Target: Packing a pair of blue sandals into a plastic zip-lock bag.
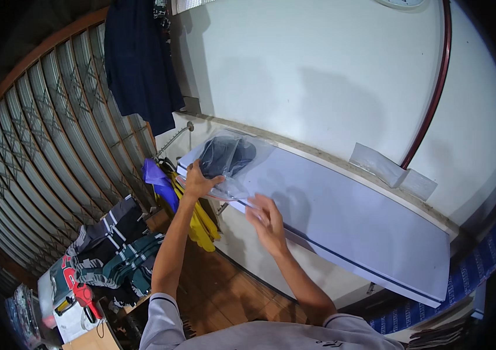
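Observation:
A clear plastic bag (267,153) lies on the far left end of a white wall-mounted shelf (340,210). Inside it is a dark blue-grey fabric item (226,155), rounded in outline; the creased plastic hides its exact kind. My left hand (200,180) grips the near left side of the bag, thumb across the top of the plastic. Just off the shelf's front edge, my right hand (267,221) is raised with bent, parted fingers. Its fingertips are blurred close to the bag's near corner, and contact there is unclear.
Purple and yellow garments (202,223) hang from a wall rail (176,140) left of the shelf. Dark clothing (140,65) hangs above. At lower left are folded striped garments (121,249) and a red handheld tool (86,299). A metal folding gate (51,162) stands behind them.

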